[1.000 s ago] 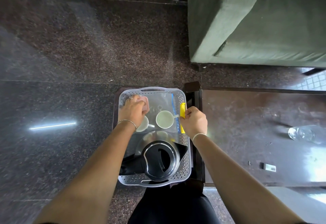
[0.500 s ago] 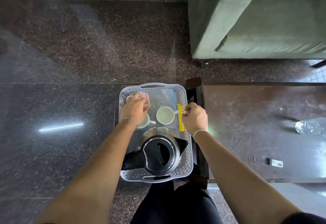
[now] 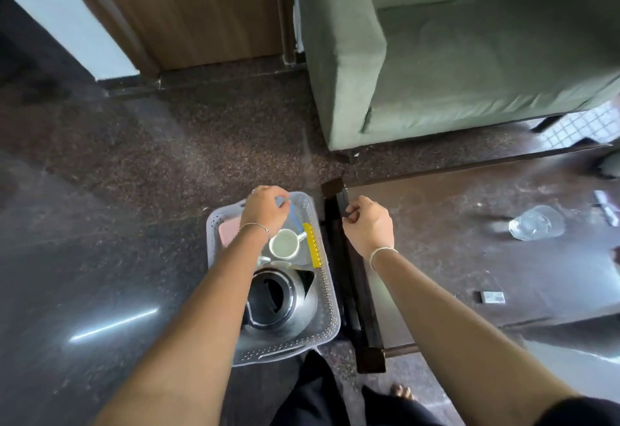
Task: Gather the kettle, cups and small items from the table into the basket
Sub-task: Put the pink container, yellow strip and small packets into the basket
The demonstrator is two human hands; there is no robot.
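Judging from the loaded basket (image 3: 327,308), the gathering is far along, with small items left on the table (image 3: 453,258). The basket, a pale perforated plastic tub with rounded corners, sits low in the centre of the frame on the speckled floor (image 3: 117,190). In it lie a round steel kettle (image 3: 281,301) with a black lid, a white cup (image 3: 284,247), a yellow ridged strip (image 3: 312,244), something flat and pink (image 3: 227,236), and a clear bag with a blue edge (image 3: 295,221).

The left hand (image 3: 265,211) is curled at the basket's far rim; its grip seems closed on the bag, though this cannot be told for sure. The right hand (image 3: 367,224) is closed loosely at the table's dark edge, apparently holding nothing.

At the right of the frame a clear glass (image 3: 536,222) and a small flat box (image 3: 491,297) lie on the dusty brown tabletop. A reach across to them is probably called for next.
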